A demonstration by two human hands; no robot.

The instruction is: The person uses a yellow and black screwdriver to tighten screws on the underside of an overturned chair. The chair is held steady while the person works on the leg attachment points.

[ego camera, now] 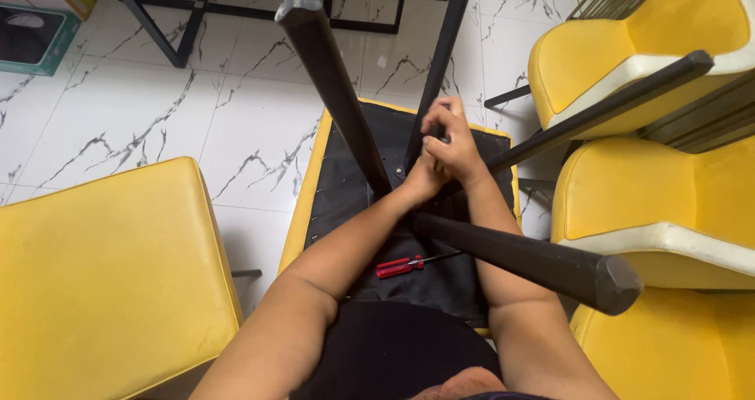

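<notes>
Both hands meet at the centre of an upturned yellow chair [314, 180], where its black legs [334, 93] join. The right hand [452, 140] has fingers clamped on a small tool; the left hand [425, 181] sits beneath, grip unclear. A red screwdriver [401, 266] lies at 6 o'clock from them.

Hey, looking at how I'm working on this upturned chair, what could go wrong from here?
1. The red-handled screwdriver lies loose on the black underside near your left forearm; a nudge could send it sliding off onto the tiled floor.
2. The near chair leg juts across your right arm, so a sudden pull back may bump it.
3. Both hands, the left hand and right hand, crowd one spot where the legs meet; fingers could get pinched.
</notes>
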